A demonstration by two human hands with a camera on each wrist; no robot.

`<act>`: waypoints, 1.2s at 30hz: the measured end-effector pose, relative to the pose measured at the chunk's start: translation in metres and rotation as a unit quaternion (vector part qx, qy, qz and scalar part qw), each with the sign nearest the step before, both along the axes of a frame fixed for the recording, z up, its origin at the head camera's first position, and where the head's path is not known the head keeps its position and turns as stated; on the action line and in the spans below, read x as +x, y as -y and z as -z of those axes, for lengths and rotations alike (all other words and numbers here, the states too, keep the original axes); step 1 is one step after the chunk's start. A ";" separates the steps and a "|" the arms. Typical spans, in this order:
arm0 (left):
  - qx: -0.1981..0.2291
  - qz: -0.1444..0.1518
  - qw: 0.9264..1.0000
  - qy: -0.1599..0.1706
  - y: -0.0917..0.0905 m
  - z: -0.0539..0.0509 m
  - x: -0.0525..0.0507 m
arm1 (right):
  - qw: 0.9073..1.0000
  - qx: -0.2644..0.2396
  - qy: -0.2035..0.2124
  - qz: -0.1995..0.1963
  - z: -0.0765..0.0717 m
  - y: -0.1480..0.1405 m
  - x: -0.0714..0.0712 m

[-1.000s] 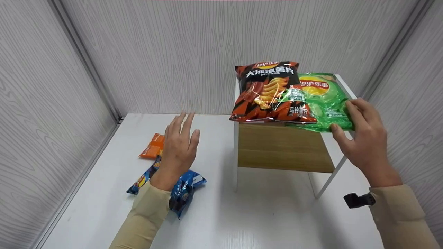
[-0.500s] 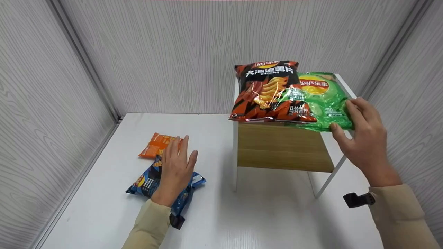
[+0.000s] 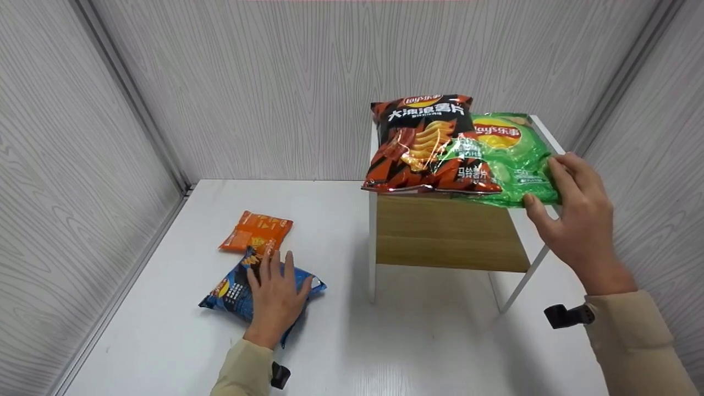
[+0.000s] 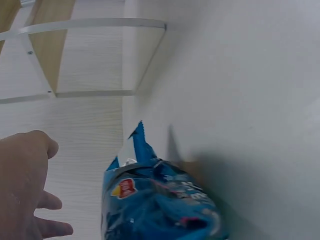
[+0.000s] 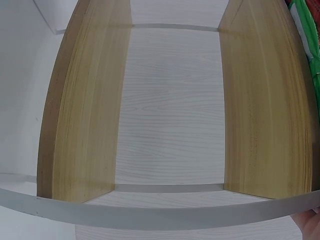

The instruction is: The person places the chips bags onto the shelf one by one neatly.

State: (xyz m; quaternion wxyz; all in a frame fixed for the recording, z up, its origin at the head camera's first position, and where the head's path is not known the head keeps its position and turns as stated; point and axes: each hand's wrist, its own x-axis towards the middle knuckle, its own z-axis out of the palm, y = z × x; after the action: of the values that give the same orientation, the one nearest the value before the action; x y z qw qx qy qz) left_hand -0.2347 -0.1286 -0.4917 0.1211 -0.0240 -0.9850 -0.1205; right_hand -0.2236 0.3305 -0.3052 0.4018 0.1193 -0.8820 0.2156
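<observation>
My left hand (image 3: 275, 297) is spread over the blue chip bags (image 3: 234, 291) on the white surface; contact cannot be told. The left wrist view has the hand (image 4: 22, 187) with fingers apart beside a blue bag (image 4: 155, 200). At the right, my right hand (image 3: 586, 220) holds the front right corner of the green chip bag (image 3: 517, 176), thumb at its front edge. This bag lies on top of the rack, partly under a red-black chip bag (image 3: 426, 143). Only a bit of the right hand (image 5: 311, 225) shows in the right wrist view.
An orange bag (image 3: 258, 231) lies just behind the blue ones. The rack has a wooden lower shelf (image 3: 451, 236) and thin white legs, and stands right of the bags. Grey wood-grain walls (image 3: 275, 82) enclose the back and both sides.
My left hand has come down and toward me, from beside the orange bag to over the blue bags, which uncovers the orange bag. My right hand stays at the green bag.
</observation>
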 end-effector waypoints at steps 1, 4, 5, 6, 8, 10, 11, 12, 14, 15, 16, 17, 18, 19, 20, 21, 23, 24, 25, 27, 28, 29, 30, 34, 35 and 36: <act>-0.009 -0.003 1.000 0.004 0.001 0.003 0.001 | 1.000 0.000 0.001 0.000 0.000 0.000 0.000; -0.035 -0.011 0.999 0.023 0.003 0.014 0.003 | 1.000 -0.002 0.004 0.001 0.000 0.000 0.001; -0.043 -0.011 0.999 0.031 0.003 0.017 0.004 | 1.000 -0.002 0.005 0.002 0.000 0.000 0.001; -0.052 -0.011 0.998 0.037 0.004 0.020 0.005 | 1.000 -0.003 0.005 0.002 0.000 0.000 0.001; -0.067 -0.009 0.997 0.041 0.004 0.025 0.006 | 1.000 -0.005 0.004 0.001 0.000 0.000 0.001; -0.079 -0.006 0.996 0.035 0.004 0.029 0.007 | 1.000 -0.008 0.003 0.001 0.000 0.000 0.001; -0.082 -0.004 0.996 0.029 0.003 0.031 0.008 | 1.000 -0.009 0.003 0.001 0.000 0.000 0.002; -0.084 -0.003 0.996 0.022 0.003 0.032 0.008 | 1.000 -0.011 0.003 0.001 0.001 0.000 0.002; -0.088 -0.001 0.996 0.010 0.003 0.034 0.009 | 1.000 -0.011 0.003 0.002 0.001 0.000 0.002; -0.091 -0.001 0.996 0.007 0.003 0.035 0.009 | 1.000 -0.011 0.004 0.003 0.001 0.000 0.002; -0.093 -0.001 0.996 0.002 0.002 0.035 0.010 | 1.000 -0.011 0.005 0.004 0.001 0.000 0.002; -0.095 -0.001 0.995 -0.001 0.002 0.036 0.010 | 1.000 -0.010 0.005 0.004 0.000 0.000 0.002; -0.097 -0.001 0.995 -0.004 0.002 0.036 0.011 | 1.000 -0.009 0.006 0.004 0.000 0.000 0.002; -0.098 -0.001 0.995 -0.006 0.002 0.037 0.011 | 1.000 -0.009 0.006 0.004 0.000 0.000 0.001; -0.098 0.001 0.995 -0.008 0.002 0.037 0.012 | 1.000 -0.009 0.007 0.004 0.000 0.000 0.001; -0.096 0.002 0.995 -0.008 0.001 0.037 0.013 | 1.000 -0.009 0.007 0.003 0.000 0.000 0.001; -0.090 0.009 0.996 -0.009 0.001 0.038 0.015 | 1.000 -0.011 0.006 0.002 0.000 0.000 0.001; -0.085 0.012 0.996 -0.008 0.001 0.038 0.015 | 1.000 -0.012 0.006 0.001 0.000 0.000 0.001; -0.082 0.016 0.997 -0.005 0.001 0.038 0.016 | 1.000 -0.013 0.007 0.001 0.000 0.000 0.001; -0.077 0.027 0.997 0.004 0.001 0.037 0.018 | 1.000 -0.013 0.008 0.002 0.000 0.000 0.001; -0.074 0.035 0.997 0.008 0.000 0.037 0.018 | 1.000 -0.013 0.008 0.001 0.000 0.000 0.001; -0.074 0.043 0.996 0.016 0.000 0.036 0.019 | 1.000 -0.013 0.008 0.001 0.000 0.000 0.001; -0.073 0.053 0.996 0.023 0.000 0.035 0.020 | 1.000 -0.012 0.009 0.001 0.000 0.000 0.001; -0.071 0.101 0.992 0.023 -0.002 0.033 0.022 | 1.000 -0.012 0.009 0.002 0.000 0.001 0.001; -0.071 0.111 0.991 0.015 -0.002 0.033 0.023 | 1.000 -0.012 0.009 0.002 0.000 0.002 0.001; -0.073 0.122 0.990 0.001 -0.002 0.033 0.023 | 1.000 -0.011 0.007 0.003 0.000 0.002 0.001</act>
State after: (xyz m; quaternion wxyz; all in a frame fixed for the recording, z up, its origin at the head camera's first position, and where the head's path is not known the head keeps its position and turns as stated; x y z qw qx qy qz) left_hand -0.2115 -0.1261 -0.5251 0.1030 -0.1525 -0.9810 -0.0618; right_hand -0.2223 0.3290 -0.3056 0.3972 0.1111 -0.8827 0.2252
